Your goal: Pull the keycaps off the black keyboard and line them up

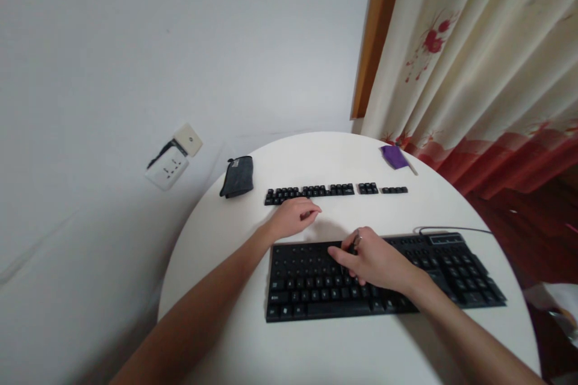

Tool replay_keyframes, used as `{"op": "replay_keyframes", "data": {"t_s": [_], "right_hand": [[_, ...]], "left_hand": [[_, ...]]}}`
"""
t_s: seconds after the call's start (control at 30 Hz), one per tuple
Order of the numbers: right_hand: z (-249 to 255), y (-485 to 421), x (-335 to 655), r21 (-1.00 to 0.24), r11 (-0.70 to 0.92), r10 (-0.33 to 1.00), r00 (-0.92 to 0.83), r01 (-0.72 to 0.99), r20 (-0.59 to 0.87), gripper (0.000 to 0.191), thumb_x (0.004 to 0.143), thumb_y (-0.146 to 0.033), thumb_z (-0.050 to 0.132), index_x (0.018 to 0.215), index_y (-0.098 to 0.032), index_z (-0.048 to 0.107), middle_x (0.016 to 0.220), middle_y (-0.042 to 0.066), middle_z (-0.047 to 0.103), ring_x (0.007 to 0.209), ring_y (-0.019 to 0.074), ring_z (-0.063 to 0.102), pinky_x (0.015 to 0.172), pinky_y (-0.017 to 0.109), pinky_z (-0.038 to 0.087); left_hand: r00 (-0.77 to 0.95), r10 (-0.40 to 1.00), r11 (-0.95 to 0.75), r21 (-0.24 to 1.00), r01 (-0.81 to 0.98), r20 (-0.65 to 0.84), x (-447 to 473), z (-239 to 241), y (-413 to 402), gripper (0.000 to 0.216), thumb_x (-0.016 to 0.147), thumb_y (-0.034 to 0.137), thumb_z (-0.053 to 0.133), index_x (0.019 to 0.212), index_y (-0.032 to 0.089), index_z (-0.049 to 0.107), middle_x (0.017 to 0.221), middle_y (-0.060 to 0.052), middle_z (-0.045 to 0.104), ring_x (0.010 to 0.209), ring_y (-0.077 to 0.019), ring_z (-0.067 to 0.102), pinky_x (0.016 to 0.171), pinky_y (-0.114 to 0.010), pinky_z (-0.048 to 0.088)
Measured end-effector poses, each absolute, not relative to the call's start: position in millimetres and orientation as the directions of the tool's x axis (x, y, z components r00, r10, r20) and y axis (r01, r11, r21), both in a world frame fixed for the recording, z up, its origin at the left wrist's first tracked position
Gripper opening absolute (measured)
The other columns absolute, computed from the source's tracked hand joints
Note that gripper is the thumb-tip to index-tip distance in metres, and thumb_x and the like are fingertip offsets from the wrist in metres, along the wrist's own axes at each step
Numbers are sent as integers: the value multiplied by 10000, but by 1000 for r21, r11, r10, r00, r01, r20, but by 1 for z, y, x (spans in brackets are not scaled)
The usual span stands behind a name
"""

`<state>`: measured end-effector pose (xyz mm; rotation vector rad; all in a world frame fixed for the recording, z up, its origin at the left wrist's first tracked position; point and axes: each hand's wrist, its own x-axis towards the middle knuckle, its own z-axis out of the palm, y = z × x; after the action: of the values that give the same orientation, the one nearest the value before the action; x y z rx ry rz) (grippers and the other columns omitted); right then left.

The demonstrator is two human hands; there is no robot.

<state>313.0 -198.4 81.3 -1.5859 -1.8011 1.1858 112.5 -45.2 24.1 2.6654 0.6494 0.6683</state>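
Note:
A black keyboard (343, 310) lies on the round white table. Bare key sockets fill much of its upper left part, while keycaps cover the lower rows and the right side. Over its upper middle, my right hand (377, 258) has its fingers curled together around something dark, mostly hidden by them. A ring shows on one finger. Beyond the keyboard runs a row of loose black keycaps (342, 189), set out in several groups. Just in front of its left end, my left hand (293, 218) is closed in a pinch. Whether a small piece is between those fingertips I cannot tell.
A dark zipped pouch (239, 177) lies at the table's back left. At the back right is a purple cloth flag (394, 157) on a pale stick. The keyboard's cable (456, 228) runs off rightward. Wall sockets (167, 168) are on the left, curtains (474, 72) on the right.

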Motion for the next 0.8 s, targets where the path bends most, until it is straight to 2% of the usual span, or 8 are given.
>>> {"op": "replay_keyframes", "data": {"t_s": [0.3,0.8], "right_hand": [[76,-196,315,-850,-58,954,-222,523,-202,510,914,-546,515,568,-176,573,462,14,602,325,113,533,355,211,363],[73,-189,315,-873,-159,920,-252,461,-301,527,890,-607,520,596,-174,574,482,14,600,358,122,538,353,215,350]], "left_hand": [[789,498,-843,413,344,360,113,25,-45,228,953,257,504,976,192,721,796,-31,679,750,-143,609,707,-260,466],[789,501,-839,423,342,356,114,24,-45,215,942,231,514,980,197,722,813,-32,686,758,-140,617,714,-254,469]]}}
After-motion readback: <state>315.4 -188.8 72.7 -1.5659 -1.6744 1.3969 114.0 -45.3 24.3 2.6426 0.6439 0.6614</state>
